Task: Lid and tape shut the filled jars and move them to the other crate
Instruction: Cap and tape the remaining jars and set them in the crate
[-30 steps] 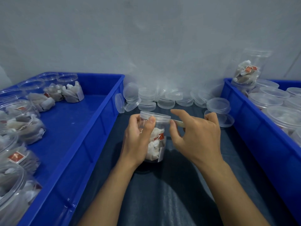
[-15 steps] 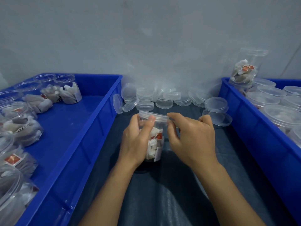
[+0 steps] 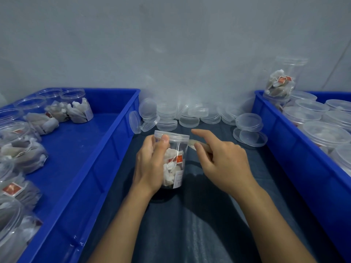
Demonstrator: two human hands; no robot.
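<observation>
Jar (image 3: 173,160): standing lidded on the counter between both crates
Left hand (image 3: 152,164): gripping the jar
Right hand (image 3: 222,160): pinching tape (image 3: 193,143), now drawing it away from the lid; sealing is underway

The jar (image 3: 175,160) stands before me between two crates: one (image 3: 106,149) to my left, the other (image 3: 284,141) right; loose lids (image 3: 190,115) lie behind it.

A dark cloth (image 3: 209,224) covered the table; blue crates (image 3: 91,168) flanked it, loose lids (image 3: 190,118) lined its far edge.
</observation>
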